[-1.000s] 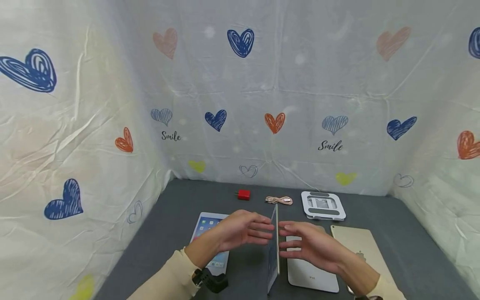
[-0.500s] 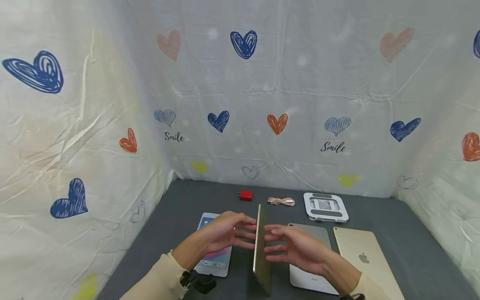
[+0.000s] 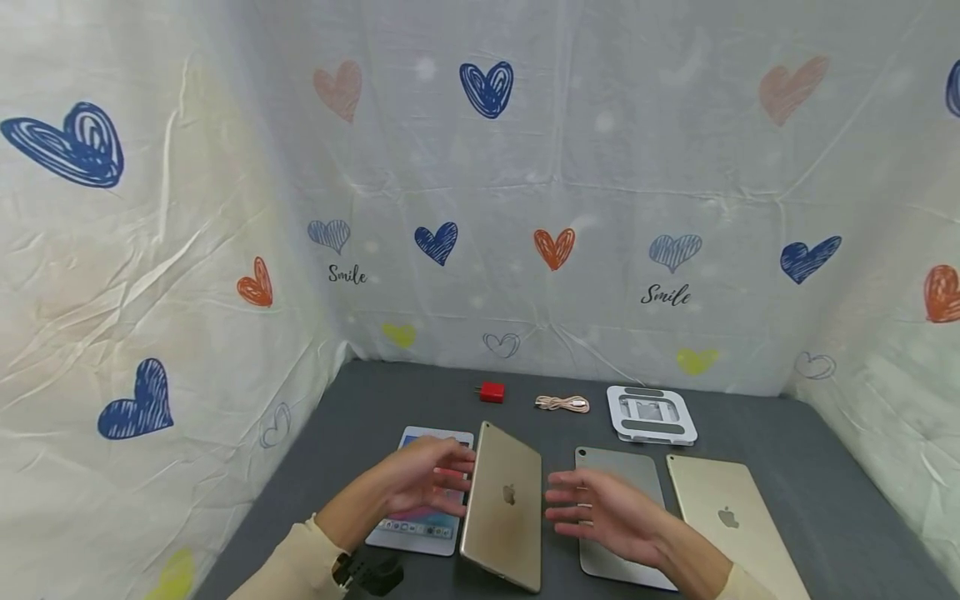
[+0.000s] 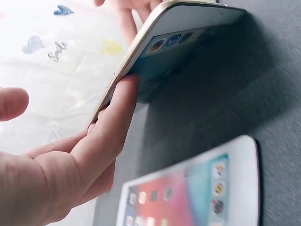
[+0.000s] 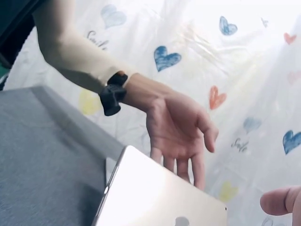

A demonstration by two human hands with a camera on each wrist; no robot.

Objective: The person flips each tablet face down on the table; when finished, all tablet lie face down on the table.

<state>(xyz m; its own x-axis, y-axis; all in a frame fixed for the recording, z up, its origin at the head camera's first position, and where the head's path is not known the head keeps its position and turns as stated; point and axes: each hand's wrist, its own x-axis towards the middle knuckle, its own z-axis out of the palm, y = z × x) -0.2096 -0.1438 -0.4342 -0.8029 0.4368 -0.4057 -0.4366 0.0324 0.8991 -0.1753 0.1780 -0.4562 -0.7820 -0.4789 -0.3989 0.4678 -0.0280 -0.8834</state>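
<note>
A gold tablet [image 3: 504, 508] stands tilted on edge in the head view, its back with the apple logo facing me. My left hand [image 3: 423, 471] is at its left edge. In the left wrist view, this hand's extended fingers [image 4: 110, 117] touch the tablet's screen side, while the thumb stays apart from it. My right hand [image 3: 603, 508] hovers just right of the tablet, fingers extended, with a small gap between. Under the left hand lies a white-framed tablet [image 3: 412, 542], screen lit. Below the right hand, a silver tablet [image 3: 626, 467] lies face down.
Another gold tablet [image 3: 731, 517] lies face down at the right. Along the back of the dark grey table [image 3: 360, 400] are a red charger plug [image 3: 492, 392], a bundled cable [image 3: 562, 403] and a white stand [image 3: 652, 415]. A heart-print curtain [image 3: 555, 167] surrounds the table.
The gold tablet has turned from edge-on, its screen facing left, so its back now faces me. It has shifted left. The left hand moved left; the right hand is now apart from it.
</note>
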